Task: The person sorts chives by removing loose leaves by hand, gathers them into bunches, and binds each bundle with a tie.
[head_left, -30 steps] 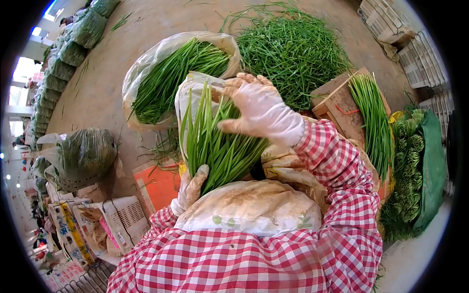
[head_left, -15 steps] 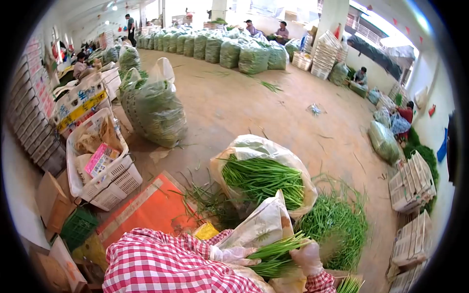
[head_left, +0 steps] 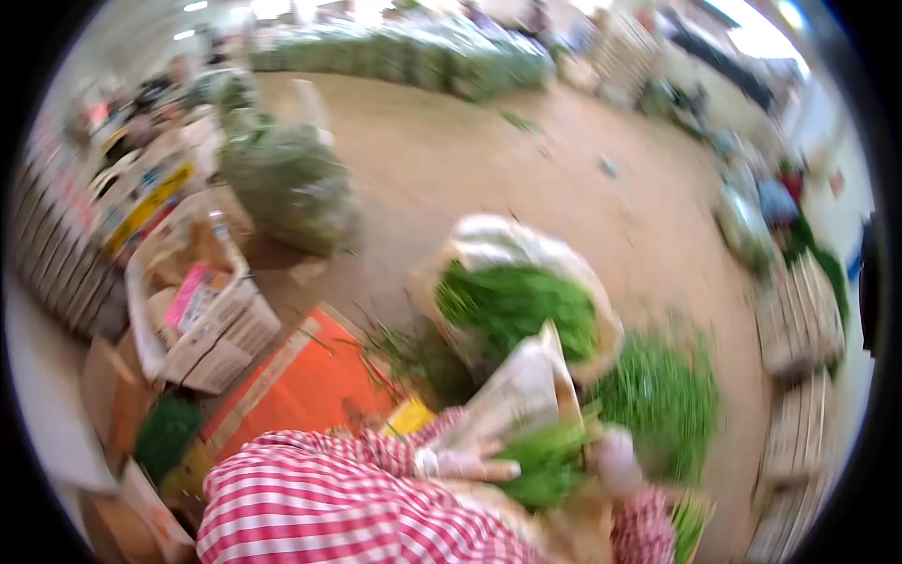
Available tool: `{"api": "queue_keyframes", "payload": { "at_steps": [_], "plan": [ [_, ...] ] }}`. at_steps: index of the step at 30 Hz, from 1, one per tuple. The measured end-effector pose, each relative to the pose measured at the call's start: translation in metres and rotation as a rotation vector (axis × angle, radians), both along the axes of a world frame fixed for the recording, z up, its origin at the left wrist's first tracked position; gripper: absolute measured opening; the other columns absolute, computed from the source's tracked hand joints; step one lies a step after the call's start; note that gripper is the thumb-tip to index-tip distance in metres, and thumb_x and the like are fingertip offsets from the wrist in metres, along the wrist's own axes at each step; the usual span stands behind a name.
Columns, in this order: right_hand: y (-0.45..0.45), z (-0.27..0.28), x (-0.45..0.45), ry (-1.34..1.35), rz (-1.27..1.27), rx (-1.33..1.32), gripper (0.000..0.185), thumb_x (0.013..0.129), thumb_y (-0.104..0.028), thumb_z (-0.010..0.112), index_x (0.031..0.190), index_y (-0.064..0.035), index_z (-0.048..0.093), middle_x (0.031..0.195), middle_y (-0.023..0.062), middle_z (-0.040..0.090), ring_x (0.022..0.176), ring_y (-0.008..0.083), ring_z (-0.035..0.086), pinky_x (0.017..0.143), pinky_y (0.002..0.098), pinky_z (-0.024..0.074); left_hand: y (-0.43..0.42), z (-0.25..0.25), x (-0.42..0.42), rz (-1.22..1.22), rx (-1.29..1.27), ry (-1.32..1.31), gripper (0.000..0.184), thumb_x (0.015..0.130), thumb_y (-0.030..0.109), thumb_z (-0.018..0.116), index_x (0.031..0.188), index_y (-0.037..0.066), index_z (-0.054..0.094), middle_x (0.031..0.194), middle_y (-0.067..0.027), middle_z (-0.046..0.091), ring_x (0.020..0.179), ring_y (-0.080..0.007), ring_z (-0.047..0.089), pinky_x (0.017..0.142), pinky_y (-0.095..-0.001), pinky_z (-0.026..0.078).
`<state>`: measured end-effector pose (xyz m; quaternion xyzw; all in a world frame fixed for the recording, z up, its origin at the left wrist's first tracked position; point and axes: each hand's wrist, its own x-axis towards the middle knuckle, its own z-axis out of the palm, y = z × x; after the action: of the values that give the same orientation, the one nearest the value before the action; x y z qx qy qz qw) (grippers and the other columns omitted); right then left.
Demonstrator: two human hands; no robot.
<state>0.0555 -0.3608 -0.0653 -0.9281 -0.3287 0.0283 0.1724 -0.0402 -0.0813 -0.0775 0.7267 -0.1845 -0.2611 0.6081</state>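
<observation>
A loose bunch of green stalks lies on my lap at the bottom of the frame, blurred by motion. At its left side my gloved left hand has its fingers stretched out, touching or just over the stalks. My gloved right hand is at the bunch's right end, too smeared to show its fingers. Behind the bunch stands a whitish flap of sheet. Beyond it, an open plastic bag holds many green stalks. To the right of the bag is a loose green heap on the floor.
An orange board lies at my left, beside a white basket holding packaging. A full plastic bag stands behind. White crates are stacked at the right. Several filled bags line the far side, with blurred people beyond.
Since one second ago the view has swung up and left, showing more of the room. My right hand has come down from above the stalks to their right end. My left hand's fingers have spread.
</observation>
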Motion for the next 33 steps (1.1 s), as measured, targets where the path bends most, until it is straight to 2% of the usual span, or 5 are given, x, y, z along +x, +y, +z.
{"api": "queue_keyframes", "payload": {
  "at_steps": [13, 16, 20, 25, 33],
  "plan": [
    [-0.120, -0.018, 0.036, -0.411, -0.692, -0.400, 0.022, 0.097, -0.023, 0.035, 0.102, -0.0055, 0.046, 0.053, 0.0034, 0.055, 0.042, 0.0208, 0.055, 0.034, 0.0314, 0.0433, 0.026, -0.014, -0.019, 0.323, -0.571, 0.745, 0.042, 0.087, 0.029, 0.055, 0.116, -0.001, 0.052, 0.108, -0.0065, 0.058, 0.098, -0.0149, 0.055, 0.088, -0.0293, 0.042],
    [-0.129, -0.014, 0.009, -0.345, -1.175, -0.614, 0.065, 0.085, -0.030, 0.059, 0.134, -0.0012, 0.026, 0.115, 0.0231, 0.053, 0.097, 0.0281, 0.059, 0.081, 0.0440, 0.0485, 0.039, -0.041, -0.025, 0.481, -0.510, 0.699, 0.039, 0.088, 0.028, 0.053, 0.115, 0.000, 0.053, 0.107, -0.0058, 0.058, 0.096, -0.0149, 0.055, 0.086, -0.0289, 0.043],
    [-0.098, -0.001, -0.051, 0.793, -0.672, 0.400, 0.039, 0.089, -0.039, 0.049, 0.096, -0.0037, 0.066, 0.104, 0.0114, 0.063, 0.091, 0.0262, 0.060, 0.083, 0.0373, 0.0477, 0.039, -0.028, -0.017, 0.437, -0.436, 0.559, 0.032, 0.089, 0.021, 0.053, 0.114, 0.001, 0.053, 0.105, -0.0065, 0.058, 0.096, -0.0136, 0.055, 0.085, -0.0299, 0.044],
    [0.003, -0.055, -0.088, 0.781, -0.066, 0.825, 0.052, 0.097, -0.039, 0.030, 0.136, -0.0051, 0.033, 0.138, 0.0118, 0.037, 0.123, 0.0221, 0.041, 0.103, 0.0344, 0.0319, 0.011, 0.017, 0.006, 0.378, -0.321, 0.606, 0.039, 0.088, 0.018, 0.055, 0.121, -0.002, 0.049, 0.108, -0.0116, 0.058, 0.096, -0.0187, 0.056, 0.083, -0.0315, 0.044],
    [0.059, -0.010, -0.038, 1.281, 0.018, 2.245, 0.054, 0.093, -0.039, 0.037, 0.137, -0.0086, 0.025, 0.137, 0.0068, 0.032, 0.121, 0.0194, 0.037, 0.101, 0.0355, 0.0318, -0.037, 0.069, 0.039, -0.455, 0.352, -0.604, 0.077, 0.083, 0.024, 0.062, 0.140, -0.002, 0.017, 0.134, -0.0264, 0.037, 0.125, -0.0347, 0.039, 0.103, -0.0330, 0.030]
  ]
}}
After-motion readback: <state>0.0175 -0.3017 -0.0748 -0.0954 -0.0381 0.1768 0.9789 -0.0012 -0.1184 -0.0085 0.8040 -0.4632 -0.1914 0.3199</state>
